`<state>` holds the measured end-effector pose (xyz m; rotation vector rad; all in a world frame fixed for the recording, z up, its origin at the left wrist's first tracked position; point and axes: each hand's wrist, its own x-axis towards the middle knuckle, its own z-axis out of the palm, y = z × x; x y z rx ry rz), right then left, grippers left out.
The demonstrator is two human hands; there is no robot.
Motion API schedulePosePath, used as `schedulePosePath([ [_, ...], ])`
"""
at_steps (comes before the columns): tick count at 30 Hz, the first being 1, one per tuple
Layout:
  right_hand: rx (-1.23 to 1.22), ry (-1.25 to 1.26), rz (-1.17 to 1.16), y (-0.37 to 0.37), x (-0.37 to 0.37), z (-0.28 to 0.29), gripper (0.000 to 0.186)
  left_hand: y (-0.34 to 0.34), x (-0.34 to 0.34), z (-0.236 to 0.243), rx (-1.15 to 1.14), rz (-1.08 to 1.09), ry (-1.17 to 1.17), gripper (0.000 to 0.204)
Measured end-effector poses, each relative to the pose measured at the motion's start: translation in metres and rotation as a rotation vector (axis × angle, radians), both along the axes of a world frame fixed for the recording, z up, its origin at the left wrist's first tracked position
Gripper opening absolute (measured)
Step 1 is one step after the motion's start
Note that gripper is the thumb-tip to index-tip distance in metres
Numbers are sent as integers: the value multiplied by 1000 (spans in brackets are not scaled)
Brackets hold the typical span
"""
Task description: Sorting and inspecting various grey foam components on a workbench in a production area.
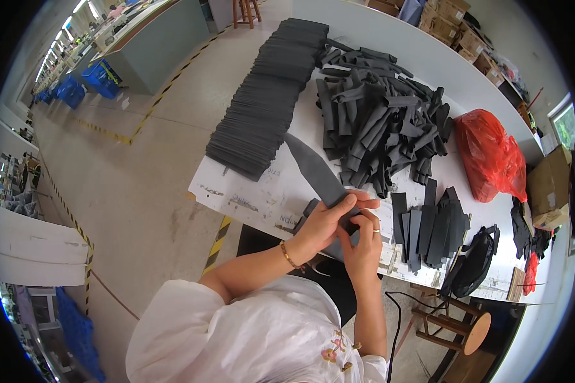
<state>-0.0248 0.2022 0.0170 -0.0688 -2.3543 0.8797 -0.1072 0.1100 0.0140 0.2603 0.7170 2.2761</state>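
Note:
A dark grey strip of fabric-like material point(318, 171) stretches up and to the left from my hands, over the table's near edge. My left hand point(326, 225), with a bracelet at the wrist, is closed on the strip's lower part, thumb on top. Close beside it, my right hand point(363, 237) pinches the strip's near end with bent fingers; that end is partly hidden by the fingers. Beyond the strip's far tip lies a long, tidy row of similar strips point(268, 89). A loose heap of rolled or folded dark pieces point(380, 121) lies to its right.
Flat dark strips point(431, 226) lie on the white table point(236, 195), right of my hands. Farther right are a red plastic bag point(489, 153), a black bag point(474, 263) and a cardboard box point(549, 185). A wooden stool point(476, 333) stands below the table's right side.

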Motion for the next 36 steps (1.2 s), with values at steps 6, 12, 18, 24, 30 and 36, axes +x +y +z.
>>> schedulePosePath([
  [6, 59, -64, 20, 14, 9, 3, 25, -8, -18, 5, 11, 51, -40, 30],
  [12, 107, 98, 40, 23, 6, 16, 18, -7, -22, 21, 43, 114, 76, 29],
  [18, 118, 161, 92, 24, 3, 19, 18, -1, -4, 19, 100, 125, -1, 28],
  [24, 93, 160, 95, 24, 1, 15, 20, 2, -1, 13, 116, 99, 23, 27],
  [30, 97, 157, 114, 23, -2, 17, 20, 4, 2, 7, 120, 111, 27, 28],
  [36, -29, -26, 46, 16, 2, 13, 17, 2, -3, 3, 64, 100, -47, 35],
])
